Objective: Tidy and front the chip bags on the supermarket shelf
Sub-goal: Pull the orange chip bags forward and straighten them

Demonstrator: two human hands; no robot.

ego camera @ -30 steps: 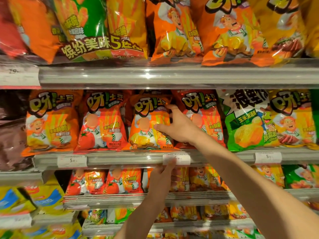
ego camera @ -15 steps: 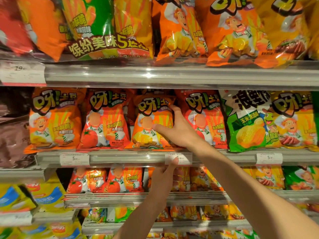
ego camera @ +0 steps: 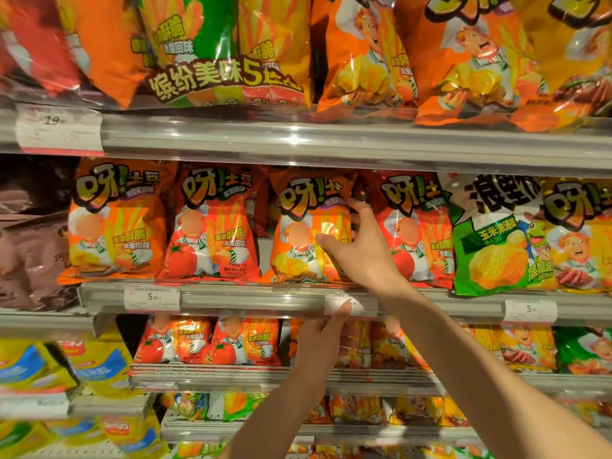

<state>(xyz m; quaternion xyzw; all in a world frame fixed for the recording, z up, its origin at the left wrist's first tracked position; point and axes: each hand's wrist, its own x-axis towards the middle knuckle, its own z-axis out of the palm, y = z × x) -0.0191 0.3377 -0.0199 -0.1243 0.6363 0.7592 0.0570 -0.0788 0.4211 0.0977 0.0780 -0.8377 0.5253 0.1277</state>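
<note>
Single head camera, close, facing the shelf [ego camera: 298,294] straight on, tilted slightly up

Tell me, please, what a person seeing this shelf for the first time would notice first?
The eye goes first to the right hand, which grips the right edge of an orange chip bag in the middle of the centre shelf row. Just below, the left hand touches a white price tag on the shelf rail. A green chip bag stands out further right among the orange ones.
</note>
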